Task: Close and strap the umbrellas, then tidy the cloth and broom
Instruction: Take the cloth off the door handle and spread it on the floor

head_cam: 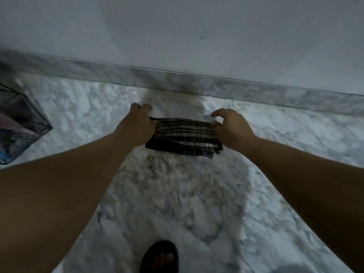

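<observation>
Your left hand (137,125) pinches the left end of the cloth (184,135), fingers curled over its top edge; your right hand (231,128) pinches the right end between thumb and a finger, the forefinger lifted clear. The cloth hangs stretched between them, folded into a striped band whose long axis runs left to right, roughly parallel to the skirting (216,85) ahead. It sits low over the marble floor (177,194), near the wall (whether its lower edge touches the floor, you cannot tell). Both hands are equally near, so the next fold likely brings one end across to the other.
</observation>
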